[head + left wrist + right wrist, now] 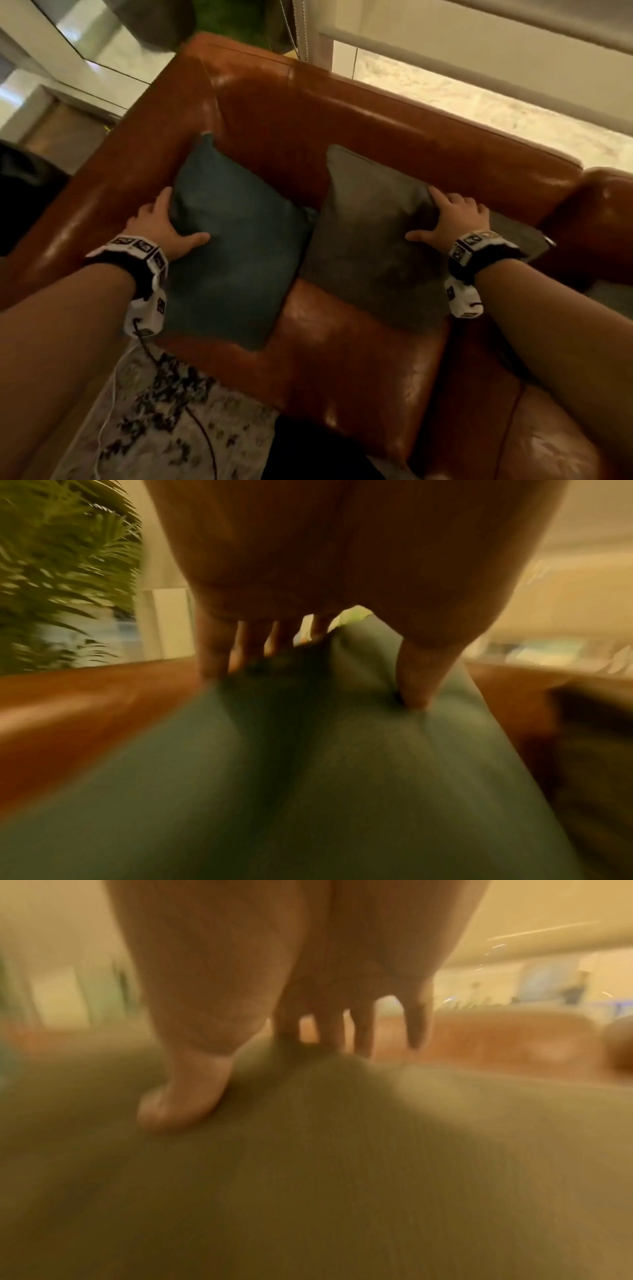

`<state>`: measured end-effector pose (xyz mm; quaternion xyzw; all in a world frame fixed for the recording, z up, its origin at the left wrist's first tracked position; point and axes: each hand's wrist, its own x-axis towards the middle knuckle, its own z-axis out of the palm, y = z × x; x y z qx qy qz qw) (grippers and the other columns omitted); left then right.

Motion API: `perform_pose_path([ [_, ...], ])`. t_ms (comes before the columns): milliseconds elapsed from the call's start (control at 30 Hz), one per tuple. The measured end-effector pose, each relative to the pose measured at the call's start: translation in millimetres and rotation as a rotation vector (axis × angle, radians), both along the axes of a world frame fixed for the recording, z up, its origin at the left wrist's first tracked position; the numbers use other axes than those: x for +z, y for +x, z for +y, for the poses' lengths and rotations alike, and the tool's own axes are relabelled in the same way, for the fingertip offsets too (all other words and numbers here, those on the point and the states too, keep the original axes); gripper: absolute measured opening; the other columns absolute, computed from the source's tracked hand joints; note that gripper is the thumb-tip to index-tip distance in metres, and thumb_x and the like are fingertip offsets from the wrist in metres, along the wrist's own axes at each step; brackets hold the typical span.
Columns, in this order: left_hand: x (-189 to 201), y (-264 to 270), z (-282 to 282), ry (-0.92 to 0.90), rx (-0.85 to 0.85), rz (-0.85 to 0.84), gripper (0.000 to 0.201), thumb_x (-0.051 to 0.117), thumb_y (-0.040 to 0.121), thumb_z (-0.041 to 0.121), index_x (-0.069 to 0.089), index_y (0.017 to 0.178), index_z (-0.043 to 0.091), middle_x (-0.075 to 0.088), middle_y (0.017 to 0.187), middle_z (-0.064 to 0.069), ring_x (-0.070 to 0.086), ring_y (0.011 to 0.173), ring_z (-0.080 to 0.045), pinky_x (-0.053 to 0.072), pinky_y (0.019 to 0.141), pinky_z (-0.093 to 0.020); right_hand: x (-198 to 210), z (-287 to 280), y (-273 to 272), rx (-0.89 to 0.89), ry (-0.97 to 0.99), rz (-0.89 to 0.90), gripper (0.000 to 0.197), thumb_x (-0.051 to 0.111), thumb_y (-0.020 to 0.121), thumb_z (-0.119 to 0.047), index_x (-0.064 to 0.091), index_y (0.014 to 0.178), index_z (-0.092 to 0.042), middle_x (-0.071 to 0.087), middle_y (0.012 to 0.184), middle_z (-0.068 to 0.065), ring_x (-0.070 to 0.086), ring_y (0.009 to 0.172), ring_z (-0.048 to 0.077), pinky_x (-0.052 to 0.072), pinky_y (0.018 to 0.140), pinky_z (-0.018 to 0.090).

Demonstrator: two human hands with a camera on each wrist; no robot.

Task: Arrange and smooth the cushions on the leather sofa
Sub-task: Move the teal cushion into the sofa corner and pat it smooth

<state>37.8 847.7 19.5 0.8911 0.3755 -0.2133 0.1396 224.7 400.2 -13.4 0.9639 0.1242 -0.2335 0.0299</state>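
Two square cushions lean on the brown leather sofa (342, 113). The teal cushion (236, 246) stands at the left, near the armrest. My left hand (171, 222) grips its left edge, thumb on the front face and fingers behind. The grey-olive cushion (373, 240) stands to its right, their inner corners touching. My right hand (448, 219) grips its right edge the same way. The left wrist view shows the thumb (421, 680) pressing into the teal cushion (308, 777). In the blurred right wrist view the thumb (185, 1093) lies on the olive cushion (342, 1177).
The sofa's left armrest (113, 185) is right beside my left hand. Another dark cushion (520, 233) lies behind my right hand. A patterned rug (164, 421) with cables lies in front of the sofa. A window with a blind (479, 37) is behind the backrest, a plant (61, 569) at the left.
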Motion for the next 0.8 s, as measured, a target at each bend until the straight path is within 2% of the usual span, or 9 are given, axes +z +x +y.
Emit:
perform_pose_path([
  [67,-22.7,-11.1,-2.1,-0.007,-0.011,0.109,0.134,0.073,0.051,0.080,-0.011,0.150,0.047,0.001,0.164,0.000,0.021,0.144,-0.042,0.026,0.115,-0.058,-7.8,-2.1,1.0,-0.004,0.036,-0.011,0.112,0.058,0.065,-0.085,0.008,0.153,-0.037,0.026,0.157,0.008,0.021,0.144,0.036,0.013,0.116,0.060],
  [133,-38.0,-26.0,-7.6,0.020,-0.011,0.095,0.140,0.077,0.046,0.079,-0.021,0.143,0.055,-0.013,0.163,0.003,0.012,0.147,-0.041,0.019,0.114,-0.065,-6.0,-9.9,1.7,0.012,0.039,0.015,0.107,0.054,0.065,-0.087,0.008,0.151,-0.042,0.030,0.155,0.008,0.028,0.140,0.037,0.020,0.114,0.058],
  [167,-42.5,-31.3,-9.8,0.028,0.007,0.056,0.141,0.080,0.047,0.075,-0.023,0.141,0.058,-0.010,0.163,-0.001,0.013,0.146,-0.042,0.021,0.112,-0.068,-2.9,-14.2,1.6,0.031,0.035,0.018,0.102,0.052,0.068,-0.086,0.012,0.150,-0.043,0.039,0.148,0.009,0.038,0.134,0.037,0.028,0.110,0.055],
  [267,-44.6,-40.1,-5.1,0.079,-0.021,-0.023,0.129,0.080,0.056,0.068,-0.013,0.145,0.057,0.025,0.151,-0.016,0.039,0.130,-0.047,0.041,0.099,-0.064,10.9,-18.4,-1.3,0.107,0.032,-0.028,0.084,0.049,0.076,-0.080,0.026,0.147,-0.042,0.057,0.121,0.005,0.054,0.110,0.030,0.040,0.095,0.045],
  [333,-37.1,-37.6,-0.2,0.148,-0.115,-0.075,0.114,0.077,0.065,0.065,0.001,0.149,0.053,0.038,0.136,-0.018,0.048,0.116,-0.044,0.049,0.091,-0.057,23.5,-17.7,-1.5,0.129,0.039,-0.068,0.077,0.051,0.077,-0.077,0.034,0.144,-0.044,0.058,0.110,0.001,0.056,0.102,0.028,0.043,0.088,0.042],
  [433,-21.9,-32.0,-3.3,0.279,-0.295,-0.223,0.096,0.076,0.072,0.058,0.022,0.150,0.045,0.046,0.119,-0.018,0.052,0.098,-0.041,0.052,0.078,-0.051,30.5,-22.9,1.4,0.094,0.042,-0.117,0.073,0.055,0.075,-0.078,0.040,0.140,-0.046,0.056,0.102,-0.001,0.057,0.097,0.027,0.047,0.084,0.042],
  [533,-18.0,-33.5,-15.3,0.357,-0.340,-0.268,0.091,0.078,0.073,0.051,0.029,0.149,0.041,0.048,0.113,-0.018,0.051,0.095,-0.041,0.048,0.077,-0.051,12.9,-37.6,0.1,-0.006,0.027,0.015,0.089,0.052,0.066,-0.084,0.031,0.144,-0.048,0.061,0.119,0.003,0.059,0.104,0.030,0.051,0.089,0.045],
  [667,-32.3,-38.3,-29.5,0.346,-0.283,-0.181,0.100,0.075,0.071,0.058,0.019,0.152,0.042,0.042,0.121,-0.014,0.043,0.109,-0.041,0.042,0.090,-0.060,-6.8,-53.1,-4.0,-0.038,-0.029,0.091,0.109,0.042,0.057,-0.093,0.010,0.150,-0.047,0.046,0.144,0.006,0.050,0.123,0.037,0.045,0.100,0.052],
  [800,-32.2,-51.2,-31.4,0.278,-0.212,-0.203,0.111,0.066,0.070,0.070,-0.002,0.152,0.043,0.028,0.142,-0.013,0.032,0.127,-0.041,0.032,0.102,-0.062,10.4,-45.6,-0.9,-0.026,0.021,0.073,0.112,0.062,0.067,-0.079,0.000,0.153,-0.040,0.027,0.157,0.006,0.033,0.138,0.036,0.030,0.112,0.057],
])
